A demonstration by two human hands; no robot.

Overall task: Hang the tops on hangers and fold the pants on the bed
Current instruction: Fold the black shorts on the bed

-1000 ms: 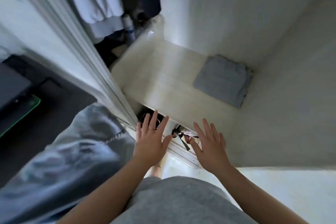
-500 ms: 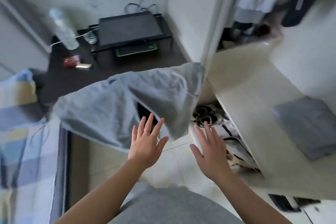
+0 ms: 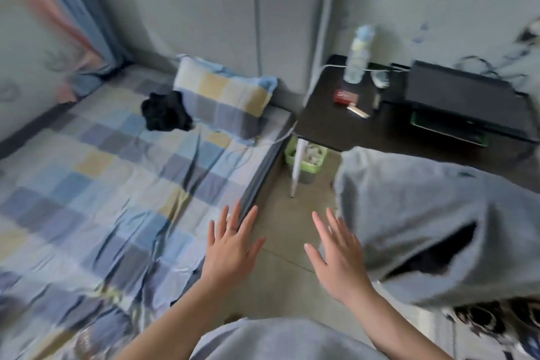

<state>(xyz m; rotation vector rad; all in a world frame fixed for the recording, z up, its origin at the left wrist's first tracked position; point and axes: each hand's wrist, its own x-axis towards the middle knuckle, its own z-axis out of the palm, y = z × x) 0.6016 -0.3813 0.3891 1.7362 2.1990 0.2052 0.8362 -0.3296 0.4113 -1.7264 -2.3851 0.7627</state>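
View has swung off the wardrobe shelf and round to the bed (image 3: 87,184). The grey garment (image 3: 423,228), mid-frame half a second ago, now hangs at the right edge. Both hands are out front much as before.

Step in hand, as judged: between items, turning to fetch the next piece. One black garment (image 3: 166,111) lies crumpled on the checked sheet, touching the near side of the pillow (image 3: 225,96) and well apart from both hands. Top or pants: cannot tell while it is bunched. What the grey garment hangs from is hidden.

Next move calls for: a reach across the bed to the black garment, then shaking it out to see what it is. It is soft and bunched, so it will likely need both hands to spread.

Hand pose:
- Left hand (image 3: 230,245): palm down, fingers straight and spread, over the bed's near edge. Grip wide, holding nothing.
- Right hand (image 3: 339,260): palm down, fingers fanned, above the floor (image 3: 286,272), just beside the grey garment's edge; contact not clear. Grip wide, empty.

Off to the right: a dark tabletop (image 3: 324,123) with a bottle (image 3: 358,55).
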